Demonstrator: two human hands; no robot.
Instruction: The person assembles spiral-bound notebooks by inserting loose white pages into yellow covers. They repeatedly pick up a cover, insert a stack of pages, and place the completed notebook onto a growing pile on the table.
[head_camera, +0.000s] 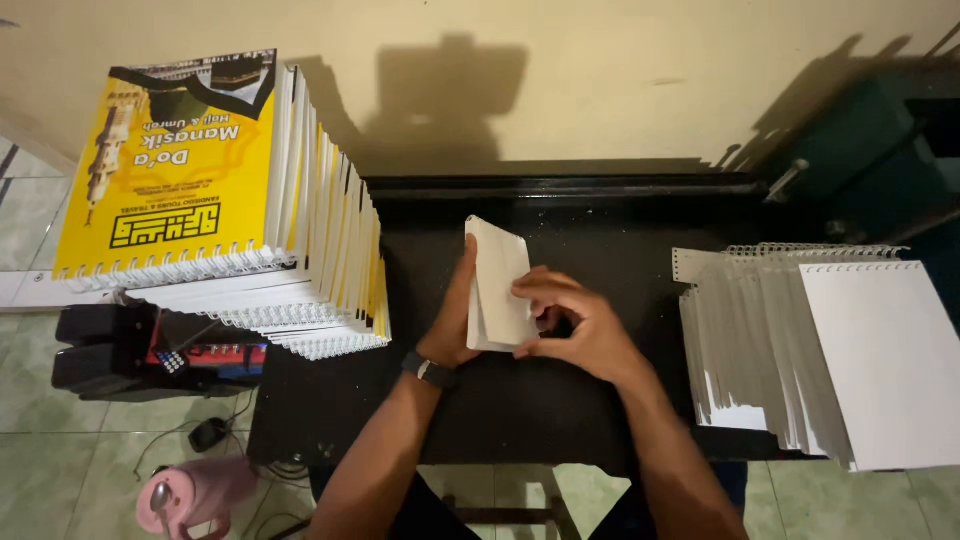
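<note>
- Left hand (455, 315) and right hand (580, 325) pinch one unbound page block (497, 285) upright on the black table (560, 400).
- Done: tall stack of spiral-bound booklets (250, 210), left.
- Left: fanned punched sheets (800, 350), right.

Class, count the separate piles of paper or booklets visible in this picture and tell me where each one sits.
3. A stack of yellow-covered spiral-bound booklets at left, a small white sheaf held between both hands at centre, and fanned white punched sheets at right. Others may lie out of frame.
</note>
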